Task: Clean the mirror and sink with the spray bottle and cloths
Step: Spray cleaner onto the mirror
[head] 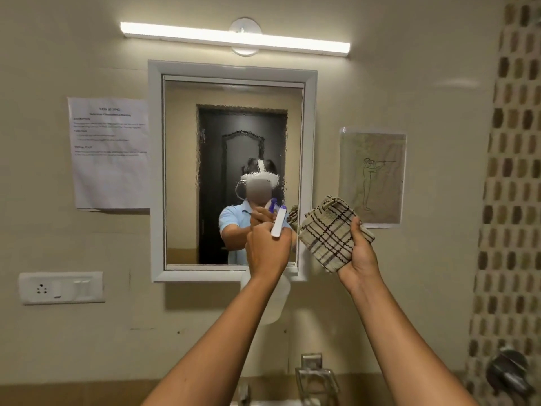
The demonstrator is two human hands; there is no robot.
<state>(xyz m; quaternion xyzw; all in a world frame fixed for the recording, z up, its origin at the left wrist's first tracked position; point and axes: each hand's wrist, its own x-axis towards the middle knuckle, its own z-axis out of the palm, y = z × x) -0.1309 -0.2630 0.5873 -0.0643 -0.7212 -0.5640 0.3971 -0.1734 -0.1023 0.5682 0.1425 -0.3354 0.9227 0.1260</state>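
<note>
While raised before the mirror (231,136), the spray bottle (278,221) sits gripped in the left hand (265,247), nozzle toward droplet-covered glass. Right hand (358,253) clutches a folded checked cloth (330,232) just beside the frame. Tap (314,376) below; papers flank the mirror.

Your mirror (231,171) hangs white-framed on the wall, its glass wet with spray droplets. You hold the white bottle (278,222), purple nozzle aimed at it, and just right, a folded beige checked cloth (330,232).
</note>
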